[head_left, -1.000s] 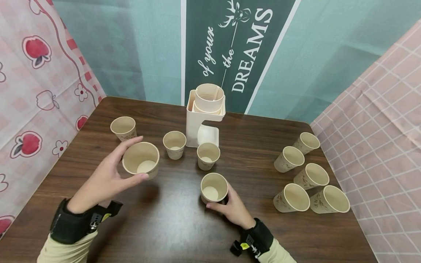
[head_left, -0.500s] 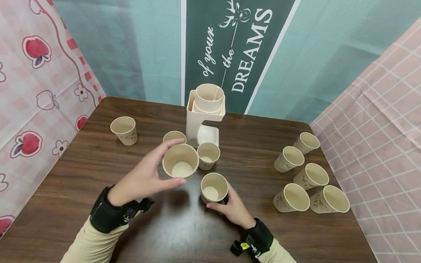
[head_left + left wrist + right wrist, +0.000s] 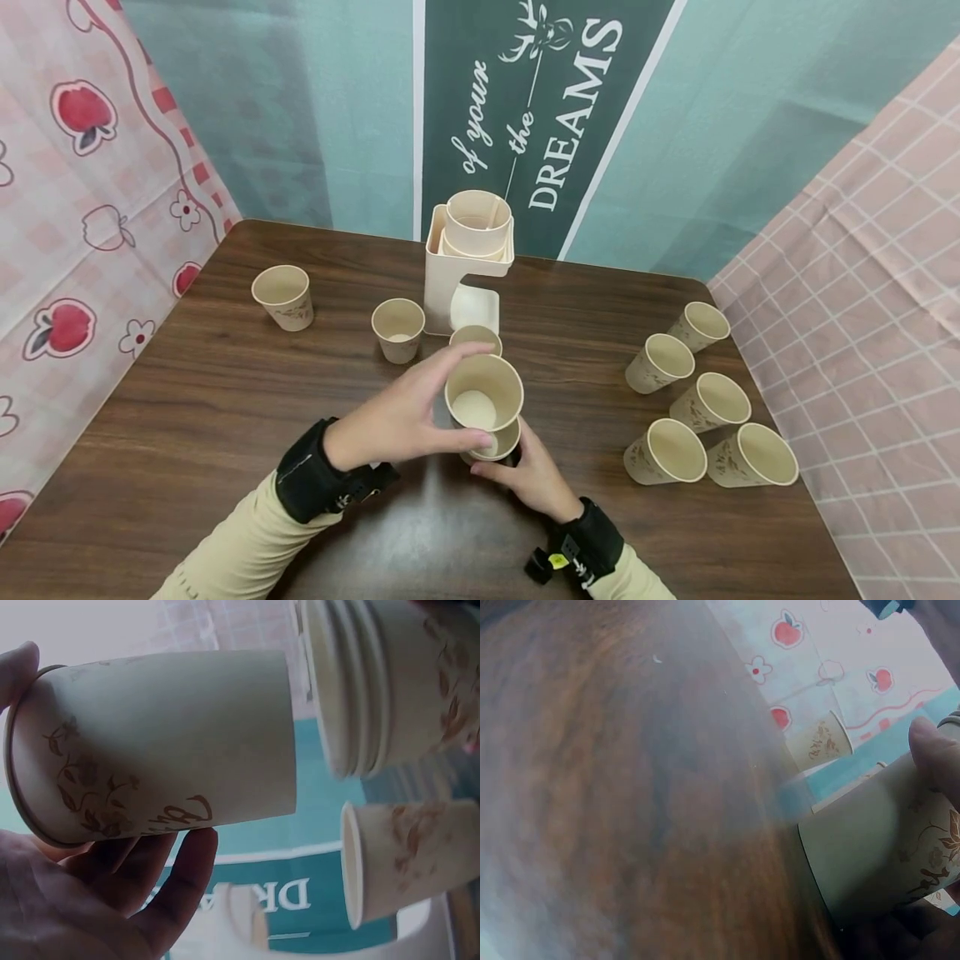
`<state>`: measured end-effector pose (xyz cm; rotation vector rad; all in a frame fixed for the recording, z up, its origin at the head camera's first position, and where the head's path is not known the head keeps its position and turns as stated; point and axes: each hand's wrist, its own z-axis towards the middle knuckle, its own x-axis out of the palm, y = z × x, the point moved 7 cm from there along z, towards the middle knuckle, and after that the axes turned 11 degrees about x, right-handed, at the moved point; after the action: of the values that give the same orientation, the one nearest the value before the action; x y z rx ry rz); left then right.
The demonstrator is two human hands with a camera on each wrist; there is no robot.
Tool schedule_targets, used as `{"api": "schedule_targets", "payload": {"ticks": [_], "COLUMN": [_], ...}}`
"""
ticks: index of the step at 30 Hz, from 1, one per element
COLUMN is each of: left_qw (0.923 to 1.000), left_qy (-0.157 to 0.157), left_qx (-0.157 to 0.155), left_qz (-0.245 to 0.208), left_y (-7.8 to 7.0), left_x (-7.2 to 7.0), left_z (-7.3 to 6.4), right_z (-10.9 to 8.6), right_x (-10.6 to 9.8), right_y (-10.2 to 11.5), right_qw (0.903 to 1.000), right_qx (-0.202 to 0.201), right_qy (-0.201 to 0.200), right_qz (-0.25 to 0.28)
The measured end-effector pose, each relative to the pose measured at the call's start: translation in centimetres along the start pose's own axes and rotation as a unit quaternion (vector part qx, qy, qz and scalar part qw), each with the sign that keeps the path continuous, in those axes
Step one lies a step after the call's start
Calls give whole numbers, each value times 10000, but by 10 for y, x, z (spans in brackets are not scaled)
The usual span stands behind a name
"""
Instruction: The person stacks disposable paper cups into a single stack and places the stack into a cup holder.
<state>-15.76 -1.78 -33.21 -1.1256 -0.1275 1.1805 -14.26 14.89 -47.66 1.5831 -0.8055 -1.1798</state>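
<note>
My left hand (image 3: 405, 423) grips a beige paper cup (image 3: 491, 385) between thumb and fingers, mouth up. That cup is directly above a stack of nested paper cups (image 3: 508, 443), partly hiding it in the head view. My right hand (image 3: 534, 479) holds the stack on the dark wooden table. In the left wrist view the held cup (image 3: 180, 739) has a brown floral print and its base is apart from the stack (image 3: 420, 682), where several rims show. The right wrist view shows my thumb (image 3: 934, 754) on the stack's side (image 3: 877, 840).
A paper cup (image 3: 476, 340) stands just beyond my hands, another cup (image 3: 398, 329) to its left, and one more cup (image 3: 283, 296) at far left. A white cup holder (image 3: 450, 287) is at the back. Several cups (image 3: 660, 364) stand on the right.
My left hand has carried its paper cup rightward across the table to above the stack. My right hand and the stack have stayed in place.
</note>
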Motion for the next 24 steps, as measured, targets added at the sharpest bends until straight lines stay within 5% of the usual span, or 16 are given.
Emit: {"api": "schedule_targets", "payload": {"ticks": [24], "left_qw": [9990], "left_qy": [339], "left_qx": [-243], "left_qz": [179], "left_y": [28], "left_x": [31], "left_z": [-4], "right_z": [-2], "right_x": [-1], "right_y": [-1], "right_qw": [9999], "right_qx": [-57], "right_qy": [-92], "right_qz": [-130]}}
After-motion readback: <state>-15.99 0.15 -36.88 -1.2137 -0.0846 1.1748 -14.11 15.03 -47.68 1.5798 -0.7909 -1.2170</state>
